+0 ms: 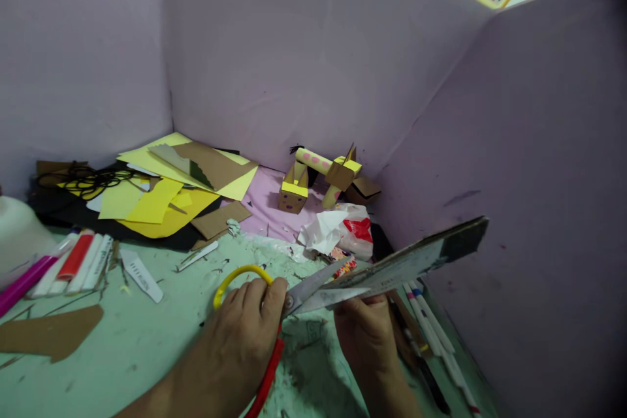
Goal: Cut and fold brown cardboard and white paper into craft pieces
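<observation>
My left hand (pixel 247 317) is closed on a large pair of scissors (pixel 308 300) with one yellow loop and one red handle. The blades stand apart, one above and one below the near edge of a flat piece of cardboard (pixel 416 261). That cardboard slants up to the right, with pale and black patches on its side. From below, my right hand (pixel 367 333) grips it, thumb against its face; the other fingers are partly hidden. Behind the blades lie a white tissue (pixel 323 232) and a plastic packet (pixel 357 228) with red print.
Yellow paper and card scraps (pixel 161 202) pile up at the left back, with black cord (pixel 88 176). Markers (pixel 81 264) and a cardboard offcut (pixel 53 333) lie left, pens (pixel 435 333) right. Small cardboard animal figures (pixel 294 192) stand near the purple wall panels (pixel 313 46).
</observation>
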Motion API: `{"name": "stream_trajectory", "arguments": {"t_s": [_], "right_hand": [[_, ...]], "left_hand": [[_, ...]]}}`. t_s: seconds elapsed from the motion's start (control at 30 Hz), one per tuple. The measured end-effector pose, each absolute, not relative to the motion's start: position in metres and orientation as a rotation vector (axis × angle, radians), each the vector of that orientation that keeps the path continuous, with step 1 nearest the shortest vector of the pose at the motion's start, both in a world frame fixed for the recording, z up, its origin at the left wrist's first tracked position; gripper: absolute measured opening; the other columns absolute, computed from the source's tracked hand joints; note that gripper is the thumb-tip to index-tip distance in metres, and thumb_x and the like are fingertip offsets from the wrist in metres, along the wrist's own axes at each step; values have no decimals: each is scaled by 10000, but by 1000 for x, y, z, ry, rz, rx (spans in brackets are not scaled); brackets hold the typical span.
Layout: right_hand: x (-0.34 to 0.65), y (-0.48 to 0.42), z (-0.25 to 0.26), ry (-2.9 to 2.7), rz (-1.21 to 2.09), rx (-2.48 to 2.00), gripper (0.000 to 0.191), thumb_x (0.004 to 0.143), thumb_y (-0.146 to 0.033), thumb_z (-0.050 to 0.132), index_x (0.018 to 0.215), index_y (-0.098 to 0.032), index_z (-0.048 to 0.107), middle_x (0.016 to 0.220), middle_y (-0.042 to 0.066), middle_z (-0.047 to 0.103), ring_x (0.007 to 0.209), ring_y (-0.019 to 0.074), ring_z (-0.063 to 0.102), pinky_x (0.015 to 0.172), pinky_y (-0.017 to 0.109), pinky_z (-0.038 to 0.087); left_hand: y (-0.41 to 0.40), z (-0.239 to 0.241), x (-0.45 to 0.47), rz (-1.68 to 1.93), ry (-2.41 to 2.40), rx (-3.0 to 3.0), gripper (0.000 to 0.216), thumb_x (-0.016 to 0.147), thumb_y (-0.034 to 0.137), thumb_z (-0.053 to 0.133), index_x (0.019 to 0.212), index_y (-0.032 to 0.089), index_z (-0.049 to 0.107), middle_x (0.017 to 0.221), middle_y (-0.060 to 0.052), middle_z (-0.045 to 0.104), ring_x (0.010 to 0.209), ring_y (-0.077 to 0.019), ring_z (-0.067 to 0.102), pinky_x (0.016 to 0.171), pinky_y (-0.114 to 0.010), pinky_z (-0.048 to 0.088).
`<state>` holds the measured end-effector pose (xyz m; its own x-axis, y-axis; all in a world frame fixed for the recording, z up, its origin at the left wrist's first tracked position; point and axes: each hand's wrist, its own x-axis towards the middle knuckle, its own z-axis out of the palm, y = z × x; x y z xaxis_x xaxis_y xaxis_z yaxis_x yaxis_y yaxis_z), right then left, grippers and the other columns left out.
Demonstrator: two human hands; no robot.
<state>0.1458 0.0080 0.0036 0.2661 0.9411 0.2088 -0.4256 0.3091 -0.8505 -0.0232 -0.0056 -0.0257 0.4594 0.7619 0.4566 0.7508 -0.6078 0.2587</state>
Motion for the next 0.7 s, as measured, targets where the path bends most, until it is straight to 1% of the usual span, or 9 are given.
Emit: {"name": "stream_trajectory", "arguments": {"t_s": [0.13,0.2,0.27,0.5,0.7], "right_hand": [[146,7,2,-784,1068,-797,284,500,-262,826,761,-225,721,741,15,722,757,203,644,685,294,491],[146,7,0,-769,1077,-813,307,495,-274,831,778,-221,722,766,22,728,786,220,650,754,329,491],[147,7,-2,-786,1087,-836,305,514,-279,823,794,-212,722,770,29,732,780,230,656,785,358,487],[156,6,-16,-843,1019,-920,254,594,-274,789,825,-198,716,717,16,724,784,229,658,786,360,481],[153,6,-12,-815,1048,-901,318,573,-303,798,860,-197,712,728,17,729,827,234,657,790,343,462]], "left_hand": [[-6,-25,-25,802,1362,2702,487,793,-49,287,1238,149,291,933,-88,530,813,-240,541,697,-442,523],[-6,-24,-26,786,1396,2733,479,798,-42,289,1239,144,284,927,-91,534,802,-243,546,689,-442,525],[-6,-23,-27,754,1426,2768,471,804,-34,297,1242,138,279,925,-94,536,796,-244,549,685,-438,526],[-1,-20,-28,706,1439,2837,508,776,-52,325,1258,93,259,939,-116,533,814,-261,559,692,-445,524],[-2,-22,-27,648,1445,2829,515,764,-74,295,1249,98,271,909,-98,538,793,-249,573,673,-427,529]]}}
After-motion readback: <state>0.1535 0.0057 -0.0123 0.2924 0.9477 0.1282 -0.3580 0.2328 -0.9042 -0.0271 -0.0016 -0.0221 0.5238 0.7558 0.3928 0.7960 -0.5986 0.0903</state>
